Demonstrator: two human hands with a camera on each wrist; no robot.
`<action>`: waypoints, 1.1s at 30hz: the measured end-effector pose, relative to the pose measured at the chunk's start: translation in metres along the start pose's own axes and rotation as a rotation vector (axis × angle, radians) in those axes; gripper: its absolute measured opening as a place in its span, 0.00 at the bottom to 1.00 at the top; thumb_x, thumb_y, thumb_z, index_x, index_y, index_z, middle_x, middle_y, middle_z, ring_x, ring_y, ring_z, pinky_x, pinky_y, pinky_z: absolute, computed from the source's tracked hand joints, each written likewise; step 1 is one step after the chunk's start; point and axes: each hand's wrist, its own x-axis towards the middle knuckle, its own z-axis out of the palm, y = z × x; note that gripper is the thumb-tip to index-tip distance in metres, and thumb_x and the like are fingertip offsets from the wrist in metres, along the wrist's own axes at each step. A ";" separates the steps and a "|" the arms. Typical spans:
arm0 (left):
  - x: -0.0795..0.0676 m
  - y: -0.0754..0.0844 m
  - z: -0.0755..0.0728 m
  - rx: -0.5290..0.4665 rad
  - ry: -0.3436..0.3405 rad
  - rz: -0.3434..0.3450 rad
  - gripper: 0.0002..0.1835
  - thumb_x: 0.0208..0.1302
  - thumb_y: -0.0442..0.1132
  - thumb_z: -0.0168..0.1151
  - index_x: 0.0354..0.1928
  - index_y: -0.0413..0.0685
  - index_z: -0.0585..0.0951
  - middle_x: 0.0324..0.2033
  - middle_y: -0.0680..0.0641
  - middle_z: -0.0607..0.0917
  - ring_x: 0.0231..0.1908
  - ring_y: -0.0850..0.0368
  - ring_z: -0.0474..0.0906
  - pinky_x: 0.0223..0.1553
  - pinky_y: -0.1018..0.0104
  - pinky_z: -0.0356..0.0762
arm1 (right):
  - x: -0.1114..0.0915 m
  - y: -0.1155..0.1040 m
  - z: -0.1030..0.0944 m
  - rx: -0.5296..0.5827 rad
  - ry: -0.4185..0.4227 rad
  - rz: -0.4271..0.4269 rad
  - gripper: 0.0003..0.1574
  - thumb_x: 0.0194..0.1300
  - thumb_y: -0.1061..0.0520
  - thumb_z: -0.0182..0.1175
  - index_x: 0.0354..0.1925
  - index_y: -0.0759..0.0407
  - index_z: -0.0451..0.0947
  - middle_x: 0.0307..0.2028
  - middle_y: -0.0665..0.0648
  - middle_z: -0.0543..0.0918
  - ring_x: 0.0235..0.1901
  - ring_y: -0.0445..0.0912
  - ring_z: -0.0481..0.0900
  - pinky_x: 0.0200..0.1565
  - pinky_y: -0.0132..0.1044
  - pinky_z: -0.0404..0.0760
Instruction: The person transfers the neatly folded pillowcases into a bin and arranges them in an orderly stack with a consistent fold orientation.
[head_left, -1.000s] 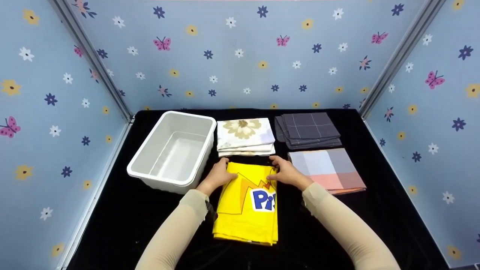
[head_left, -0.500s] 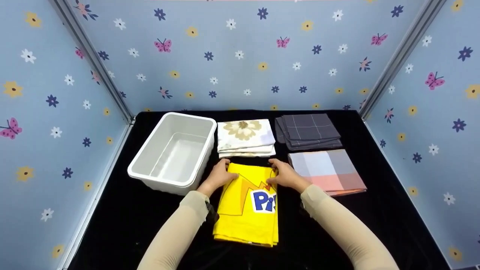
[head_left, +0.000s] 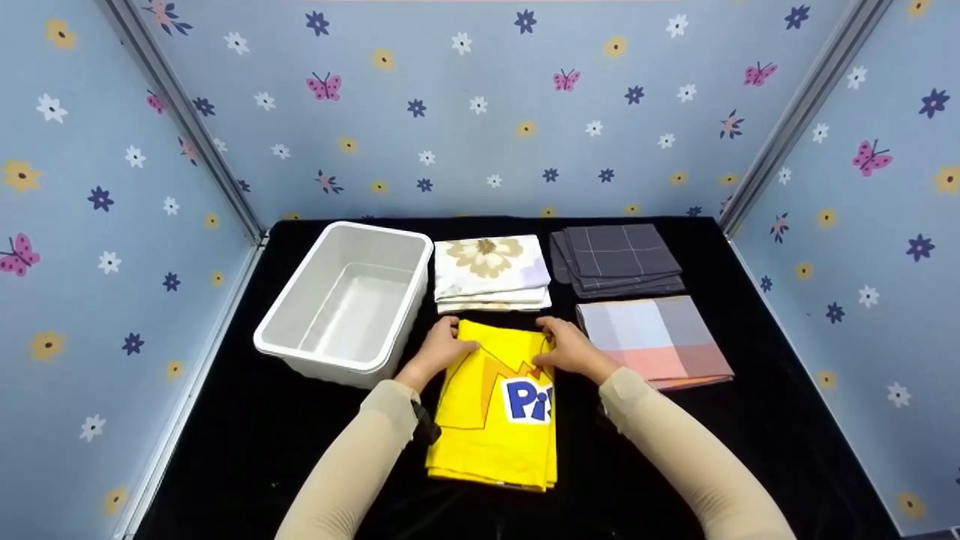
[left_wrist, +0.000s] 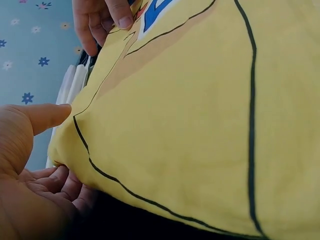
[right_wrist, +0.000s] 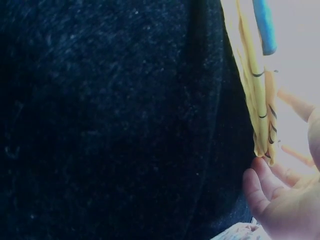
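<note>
A folded yellow cloth [head_left: 495, 450], printed with blue "Pi" lettering and dark outlines, lies in the middle of the black surface. My left hand [head_left: 436, 349] grips its far left corner, thumb on top and fingers curled beneath the edge, as the left wrist view shows. At the far right corner my right hand [head_left: 571, 349] holds the cloth between thumb and fingers. In the right wrist view the cloth's stacked layers [right_wrist: 255, 95] show edge-on, with the right hand's fingertips [right_wrist: 258, 165] right at their end.
Left of the cloth stands a white plastic bin [head_left: 345, 366] with nothing in it. Behind the cloth lies a folded white floral cloth [head_left: 491, 266]. To the right are a folded dark grey checked cloth [head_left: 622, 255] and a folded plaid cloth [head_left: 652, 341]. Flowered panels [head_left: 480, 150] surround the surface.
The yellow cloth's far left corner has shifted slightly away and right with the left hand. The right hand keeps its hold with barely any movement. Other things stay put.
</note>
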 end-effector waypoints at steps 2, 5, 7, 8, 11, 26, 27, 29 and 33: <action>0.000 0.002 0.001 -0.025 -0.007 -0.003 0.35 0.68 0.38 0.72 0.72 0.29 0.72 0.61 0.29 0.82 0.57 0.38 0.84 0.60 0.48 0.85 | 0.000 0.000 -0.001 -0.001 -0.004 0.015 0.49 0.60 0.56 0.80 0.74 0.70 0.72 0.60 0.73 0.83 0.60 0.64 0.81 0.67 0.59 0.79; -0.002 0.003 0.002 -0.061 -0.023 0.003 0.28 0.69 0.37 0.71 0.66 0.30 0.78 0.55 0.32 0.86 0.51 0.42 0.86 0.56 0.51 0.86 | -0.001 -0.001 -0.001 0.004 -0.012 0.041 0.50 0.61 0.56 0.80 0.75 0.68 0.71 0.61 0.72 0.83 0.62 0.64 0.79 0.69 0.58 0.78; -0.003 0.005 0.004 -0.078 -0.039 0.018 0.21 0.69 0.35 0.71 0.60 0.31 0.82 0.50 0.35 0.88 0.46 0.46 0.86 0.52 0.54 0.87 | -0.001 -0.001 0.000 0.002 -0.010 0.049 0.50 0.60 0.55 0.81 0.75 0.67 0.72 0.61 0.71 0.83 0.63 0.64 0.79 0.69 0.58 0.77; -0.004 0.005 0.005 -0.085 -0.047 0.027 0.19 0.69 0.34 0.70 0.58 0.32 0.83 0.49 0.36 0.88 0.44 0.48 0.86 0.50 0.55 0.87 | -0.001 -0.001 0.000 0.004 -0.009 0.050 0.50 0.60 0.55 0.81 0.75 0.67 0.72 0.61 0.71 0.83 0.63 0.63 0.79 0.69 0.58 0.77; -0.006 0.009 0.007 -0.102 -0.069 0.058 0.14 0.70 0.32 0.69 0.55 0.35 0.85 0.46 0.39 0.88 0.41 0.52 0.84 0.47 0.58 0.87 | 0.000 0.003 0.004 0.003 0.013 0.022 0.49 0.59 0.56 0.81 0.73 0.68 0.73 0.59 0.70 0.83 0.61 0.63 0.80 0.68 0.57 0.78; -0.010 0.014 0.005 -0.149 -0.115 0.208 0.06 0.76 0.31 0.61 0.51 0.40 0.82 0.39 0.47 0.83 0.38 0.56 0.79 0.43 0.65 0.79 | 0.001 0.005 0.000 0.034 -0.002 0.039 0.49 0.63 0.55 0.79 0.75 0.70 0.71 0.65 0.73 0.81 0.65 0.64 0.79 0.71 0.58 0.76; -0.010 0.014 0.004 -0.157 -0.123 0.214 0.06 0.77 0.30 0.61 0.50 0.39 0.82 0.38 0.48 0.81 0.38 0.56 0.78 0.43 0.66 0.78 | 0.001 0.004 -0.001 0.047 -0.001 0.044 0.49 0.63 0.55 0.79 0.75 0.70 0.70 0.65 0.73 0.81 0.65 0.64 0.79 0.71 0.58 0.76; -0.011 0.015 0.003 -0.177 -0.134 0.226 0.05 0.76 0.29 0.61 0.50 0.39 0.81 0.36 0.50 0.79 0.37 0.57 0.77 0.43 0.66 0.77 | 0.000 0.004 -0.002 0.079 0.003 0.058 0.49 0.63 0.56 0.79 0.75 0.70 0.70 0.67 0.73 0.80 0.66 0.64 0.79 0.72 0.58 0.76; -0.011 0.016 0.002 -0.221 -0.129 0.261 0.07 0.75 0.27 0.62 0.51 0.37 0.82 0.35 0.51 0.79 0.37 0.58 0.77 0.43 0.66 0.77 | 0.000 0.002 -0.004 0.125 0.016 0.076 0.49 0.62 0.56 0.79 0.74 0.71 0.71 0.68 0.73 0.80 0.64 0.63 0.81 0.70 0.57 0.77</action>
